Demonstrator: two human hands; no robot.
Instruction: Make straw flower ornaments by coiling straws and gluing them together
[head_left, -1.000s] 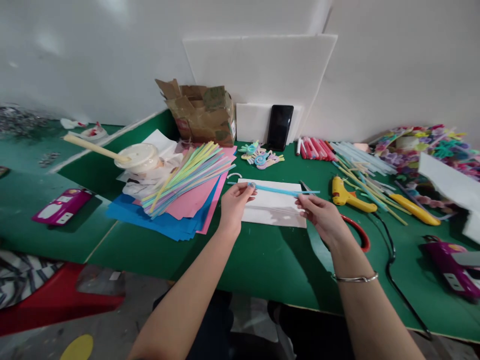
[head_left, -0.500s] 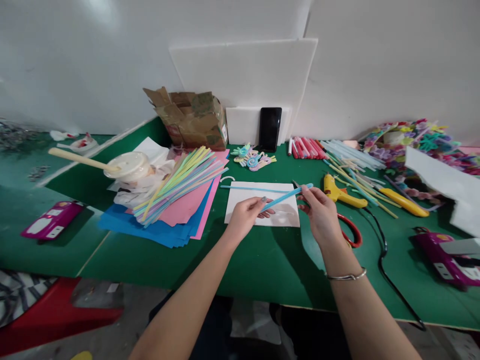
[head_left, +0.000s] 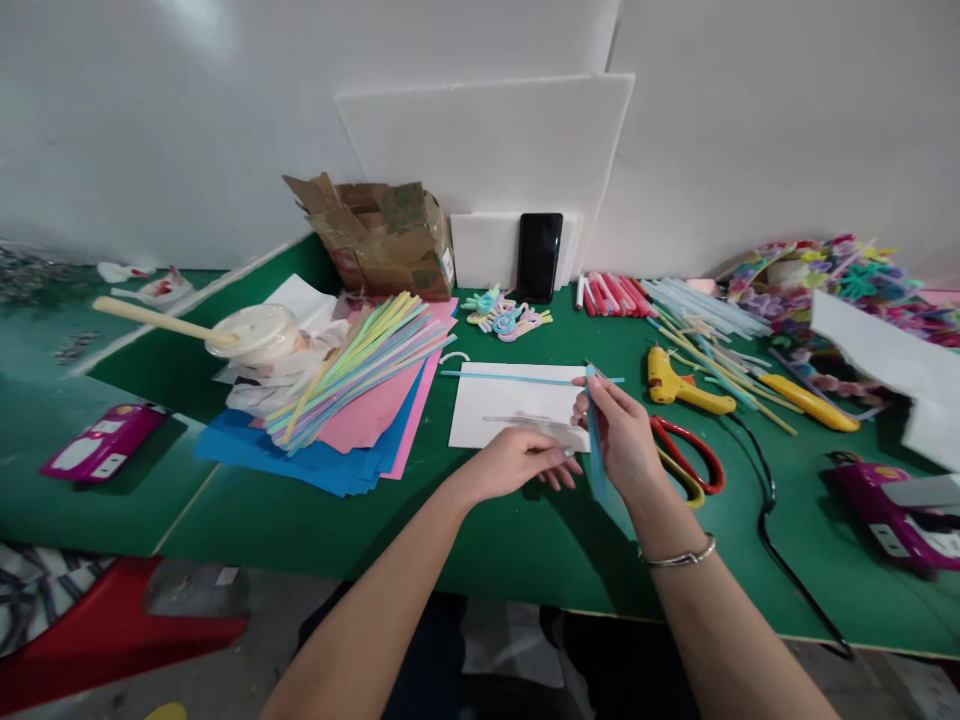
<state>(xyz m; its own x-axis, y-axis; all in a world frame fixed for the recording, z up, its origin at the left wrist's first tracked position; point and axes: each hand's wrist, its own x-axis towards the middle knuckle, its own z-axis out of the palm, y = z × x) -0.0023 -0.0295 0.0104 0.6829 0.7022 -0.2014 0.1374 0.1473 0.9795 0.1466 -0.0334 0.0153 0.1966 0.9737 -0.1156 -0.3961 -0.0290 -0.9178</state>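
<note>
My right hand (head_left: 624,440) pinches a light blue straw (head_left: 595,455) that stands almost upright, tilted toward me over the green table (head_left: 525,540). My left hand (head_left: 521,463) lies low just left of it, fingers stretched toward the straw's lower end, with nothing seen in its grasp. A second blue straw (head_left: 517,378) lies along the far edge of a white sheet (head_left: 502,410) right behind both hands. Red-handled scissors (head_left: 694,455) rest on the table just right of my right hand.
A bundle of coloured straws (head_left: 360,362) lies on pink and blue paper (head_left: 300,455) at the left. A cardboard box (head_left: 382,235), a phone (head_left: 539,255), curled straw shapes (head_left: 507,315), markers (head_left: 611,295), a yellow glue gun (head_left: 679,388) and purple devices (head_left: 101,440) surround the sheet.
The blue straw swung from lying level across the sheet to nearly upright in my right hand. My left hand slid down off it toward me and to the right.
</note>
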